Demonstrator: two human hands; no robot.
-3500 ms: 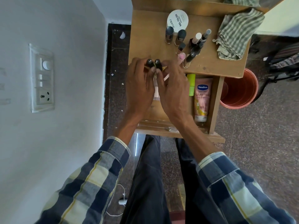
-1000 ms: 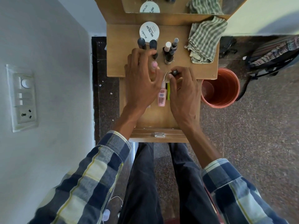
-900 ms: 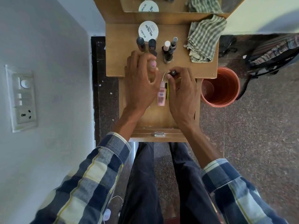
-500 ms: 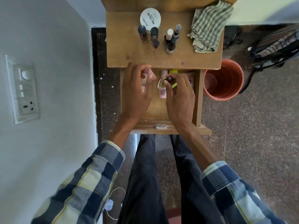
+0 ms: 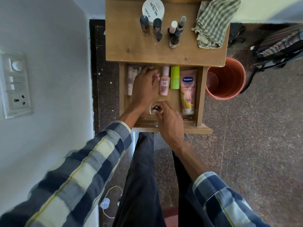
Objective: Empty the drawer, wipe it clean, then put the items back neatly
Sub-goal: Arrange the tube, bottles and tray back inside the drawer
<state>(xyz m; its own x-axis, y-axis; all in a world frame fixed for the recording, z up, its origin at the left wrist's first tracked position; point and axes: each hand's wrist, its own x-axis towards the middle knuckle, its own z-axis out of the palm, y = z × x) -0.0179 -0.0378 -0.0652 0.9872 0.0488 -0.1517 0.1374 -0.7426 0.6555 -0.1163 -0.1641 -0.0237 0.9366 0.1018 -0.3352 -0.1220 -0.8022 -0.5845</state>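
Observation:
The wooden drawer is pulled out under the small table top. Along its back lie a beige tube, a pink bottle, a green bottle and a Vaseline tube. My left hand reaches into the drawer between the beige tube and the pink bottle, its fingers curled round a small pink-capped item that is mostly hidden. My right hand pinches a small black-capped bottle near the drawer's front.
On the table top stand a white round jar and several nail polish bottles, with a checked cloth at the right. An orange bucket sits right of the drawer, a backpack beyond it. A wall with a switch panel is close on the left.
Both hands came down from the table edge into the drawer. The right hand drew back toward the drawer's front with the black-capped bottle; the left hand went deeper with the pink-capped item.

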